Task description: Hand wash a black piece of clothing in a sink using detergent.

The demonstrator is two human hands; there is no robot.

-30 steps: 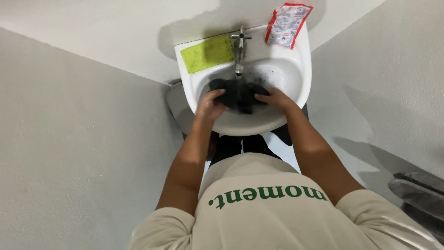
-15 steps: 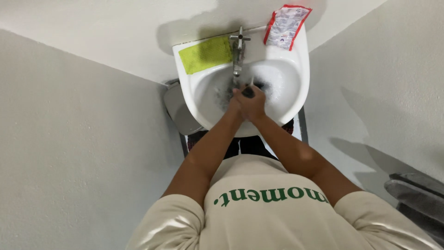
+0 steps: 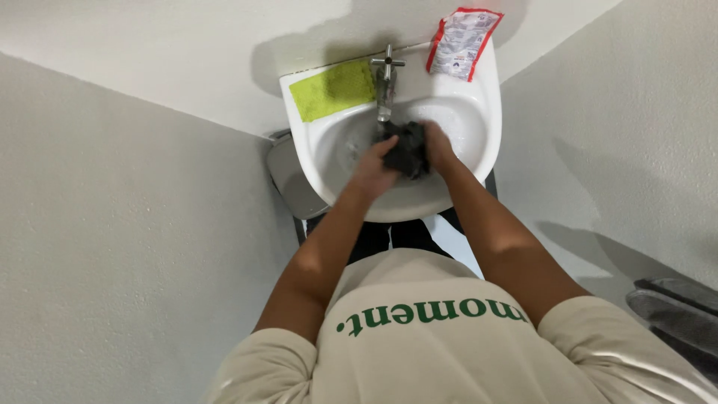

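Note:
In the head view a white wash basin [image 3: 329, 161] hangs on the wall, with a metal tap [image 3: 386, 82] at its back edge. A dark wet cloth [image 3: 407, 146] is bunched up just below the tap's spout. My left hand [image 3: 374, 168] grips the cloth from the left. My right hand [image 3: 437, 146] presses it from the right. Both hands are inside the bowl, close together.
A yellow-green cloth [image 3: 333, 91] lies flat on the basin's left rim. A red and white sachet [image 3: 462, 41] rests on the right rim. Grey walls close in on both sides. A grey bin lid [image 3: 288, 179] sits under the basin's left side.
A second ago the cloth lay spread in the bowl under both hands. The hands then came together and now hold the cloth bunched under the tap.

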